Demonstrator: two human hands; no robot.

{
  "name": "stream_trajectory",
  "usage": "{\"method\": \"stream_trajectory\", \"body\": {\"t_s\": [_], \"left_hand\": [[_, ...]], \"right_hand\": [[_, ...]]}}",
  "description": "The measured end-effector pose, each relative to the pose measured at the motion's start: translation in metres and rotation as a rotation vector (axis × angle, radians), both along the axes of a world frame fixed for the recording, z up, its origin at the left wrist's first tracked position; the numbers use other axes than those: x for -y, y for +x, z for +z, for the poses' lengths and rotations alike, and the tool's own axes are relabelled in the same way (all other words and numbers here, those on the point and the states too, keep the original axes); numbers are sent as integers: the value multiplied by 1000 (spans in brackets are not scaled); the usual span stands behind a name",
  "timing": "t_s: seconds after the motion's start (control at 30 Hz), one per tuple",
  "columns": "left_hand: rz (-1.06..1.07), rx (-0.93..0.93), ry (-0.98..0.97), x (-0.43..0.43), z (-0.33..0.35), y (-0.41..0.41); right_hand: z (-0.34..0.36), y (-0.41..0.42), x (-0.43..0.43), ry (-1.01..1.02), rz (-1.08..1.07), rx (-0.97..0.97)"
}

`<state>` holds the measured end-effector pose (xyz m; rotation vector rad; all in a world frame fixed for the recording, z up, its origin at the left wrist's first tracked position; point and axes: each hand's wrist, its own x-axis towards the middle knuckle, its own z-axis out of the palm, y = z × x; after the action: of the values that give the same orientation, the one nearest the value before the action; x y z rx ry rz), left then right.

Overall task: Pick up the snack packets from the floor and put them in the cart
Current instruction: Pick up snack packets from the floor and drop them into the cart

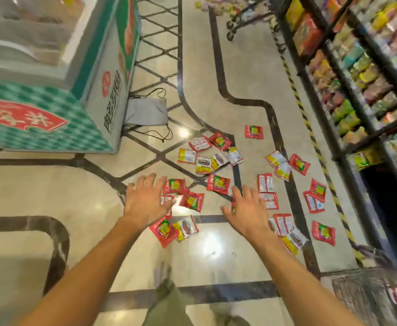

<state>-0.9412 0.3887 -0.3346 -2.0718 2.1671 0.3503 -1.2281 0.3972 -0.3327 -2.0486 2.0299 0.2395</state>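
Snack packets [218,184] litter the glossy tiled floor [239,74] between freezer [103,95] and shelves [357,74]; left hand [145,201] and right hand [246,208] hover, grip apart.

A shop, likely a supermarket; stocked shelves [362,74], chest freezer [51,74], wire cart [366,300].

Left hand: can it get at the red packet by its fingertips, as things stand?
Probably yes. The left hand is open, fingers spread, right beside the red packet, which lies on the floor with nothing on top of it.

Packets [218,184] on floor [244,74]; cart [357,292] right.
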Motion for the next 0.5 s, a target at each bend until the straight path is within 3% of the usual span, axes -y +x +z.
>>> {"method": "stream_trajectory", "body": {"t_s": [0.2,0.5], "left_hand": [[-26,12,78,25,-77,49],[-116,43,249,62,-236,54]], "right_hand": [[-64,55,44,72,99,-15],[-236,96,91,218,256,18]]}}
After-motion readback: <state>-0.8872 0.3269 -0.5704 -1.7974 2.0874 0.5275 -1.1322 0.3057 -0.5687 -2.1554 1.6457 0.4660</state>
